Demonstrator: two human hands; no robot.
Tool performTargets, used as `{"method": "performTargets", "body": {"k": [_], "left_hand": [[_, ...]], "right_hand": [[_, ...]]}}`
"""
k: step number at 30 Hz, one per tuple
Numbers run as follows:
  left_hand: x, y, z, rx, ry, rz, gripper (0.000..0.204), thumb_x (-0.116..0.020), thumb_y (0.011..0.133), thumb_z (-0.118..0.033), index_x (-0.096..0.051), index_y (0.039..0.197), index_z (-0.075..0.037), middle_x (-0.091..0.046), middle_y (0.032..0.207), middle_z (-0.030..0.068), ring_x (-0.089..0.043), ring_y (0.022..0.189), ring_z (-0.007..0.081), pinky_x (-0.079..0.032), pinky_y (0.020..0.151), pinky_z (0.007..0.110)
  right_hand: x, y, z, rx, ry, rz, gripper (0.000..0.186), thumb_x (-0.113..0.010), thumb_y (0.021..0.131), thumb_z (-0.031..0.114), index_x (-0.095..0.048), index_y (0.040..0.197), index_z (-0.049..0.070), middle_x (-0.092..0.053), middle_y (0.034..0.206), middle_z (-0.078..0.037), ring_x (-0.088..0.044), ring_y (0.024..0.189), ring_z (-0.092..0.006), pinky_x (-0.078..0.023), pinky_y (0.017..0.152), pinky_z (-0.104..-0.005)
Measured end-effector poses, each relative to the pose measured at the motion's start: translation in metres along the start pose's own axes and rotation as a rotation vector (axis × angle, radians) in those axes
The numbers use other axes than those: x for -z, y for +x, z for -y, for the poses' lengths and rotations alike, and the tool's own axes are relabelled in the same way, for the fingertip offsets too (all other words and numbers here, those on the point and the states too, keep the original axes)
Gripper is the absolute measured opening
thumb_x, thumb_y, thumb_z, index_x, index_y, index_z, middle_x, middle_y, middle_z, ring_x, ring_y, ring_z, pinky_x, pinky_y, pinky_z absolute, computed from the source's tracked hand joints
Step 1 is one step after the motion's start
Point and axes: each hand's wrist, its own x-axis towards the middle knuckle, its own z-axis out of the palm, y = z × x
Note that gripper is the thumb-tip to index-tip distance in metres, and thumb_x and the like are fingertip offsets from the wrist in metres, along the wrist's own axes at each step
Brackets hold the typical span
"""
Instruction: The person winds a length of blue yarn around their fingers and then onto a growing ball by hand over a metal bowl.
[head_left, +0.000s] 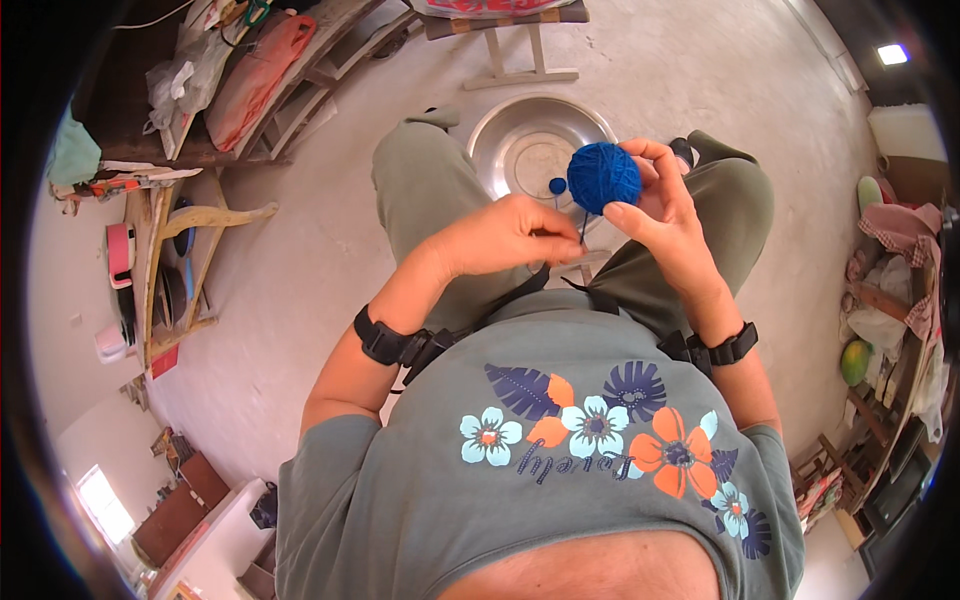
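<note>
Large ball: the round ball of deep blue wound yarn (604,179) was up in front of the person, over the right part of the basin as seen from above, in the right hand.
Right hand: the bare right hand (668,208) had its grip parted to the ball's width, fingers curved round the far right side and thumb against the lower edge.
Left hand: the bare left hand (500,236) was turned inward, its grip drawn nearly together, thumb and fingertips meeting on the yarn.
Strand: a thin dark blue yarn strand (584,226) ran from the large ball's lower left down to the left fingertips.
Small ball: a much smaller blue yarn ball (557,185) showed within the basin's outline, just left of the large one, with a thin thread trailing from it toward the left hand.
Basin: the wide, round, shiny metal basin (487,150) sat on the pale grey floor (270,330) between the knees.
Wrists: a black strap (385,340) circled the left one, and a matching black band (732,345) the right.
Clothing: olive-green trousers (412,185) and a grey-green flowered shirt (400,500).
Beyond the basin: a small stool with pale legs (515,60).
</note>
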Motion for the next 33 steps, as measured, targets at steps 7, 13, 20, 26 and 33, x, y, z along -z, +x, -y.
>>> {"method": "performTargets", "body": {"k": [7, 13, 20, 26, 33], "left_hand": [[0.025, -0.016, -0.039, -0.303, -0.045, -0.095, 0.010, -0.069, 0.090, -0.009, -0.068, 0.092, 0.000, -0.066, 0.085, 0.0003, -0.059, 0.080, 0.0067, -0.048, 0.072, 0.024], [0.023, 0.004, -0.008, -0.251, -0.143, -0.312, 0.008, -0.066, 0.092, -0.011, -0.070, 0.093, -0.004, -0.065, 0.082, -0.0022, -0.058, 0.077, 0.0053, -0.047, 0.069, 0.022], [0.002, -0.001, 0.000, -0.033, -0.039, 0.022, 0.020, -0.066, 0.094, -0.017, -0.070, 0.102, 0.001, -0.070, 0.087, 0.0034, -0.063, 0.079, 0.0085, -0.050, 0.072, 0.025], [0.023, -0.019, -0.042, -0.204, 0.074, -0.052, 0.011, -0.070, 0.090, -0.011, -0.069, 0.093, 0.000, -0.066, 0.087, 0.0014, -0.060, 0.081, 0.0089, -0.049, 0.074, 0.025], [0.019, -0.001, -0.023, -0.326, -0.112, -0.308, 0.006, -0.070, 0.089, -0.008, -0.066, 0.089, -0.004, -0.060, 0.094, -0.0007, -0.057, 0.082, 0.0075, -0.046, 0.070, 0.023]], "right_hand": [[-0.002, -0.006, 0.003, -0.199, -0.037, 0.183, 0.050, -0.071, 0.090, 0.021, -0.051, 0.132, 0.004, -0.059, 0.118, -0.005, -0.056, 0.110, -0.0120, -0.045, 0.097, -0.0294], [-0.001, -0.008, 0.015, -0.156, 0.043, 0.198, 0.054, -0.069, 0.091, 0.023, -0.047, 0.136, 0.003, -0.056, 0.125, -0.008, -0.053, 0.116, -0.0149, -0.043, 0.100, -0.0303], [0.000, 0.000, 0.000, -0.009, -0.016, 0.010, 0.057, -0.073, 0.086, 0.014, -0.042, 0.133, 0.006, -0.053, 0.121, -0.008, -0.054, 0.112, -0.0140, -0.045, 0.096, -0.0296], [0.003, -0.001, -0.008, -0.109, -0.107, 0.137, 0.054, -0.075, 0.087, 0.019, -0.047, 0.133, 0.007, -0.058, 0.115, -0.005, -0.058, 0.106, -0.0133, -0.048, 0.092, -0.0288], [-0.004, -0.003, 0.003, -0.132, -0.026, 0.199, 0.056, -0.073, 0.090, 0.024, -0.048, 0.136, 0.003, -0.056, 0.124, -0.006, -0.056, 0.112, -0.0139, -0.047, 0.096, -0.0301]]}}
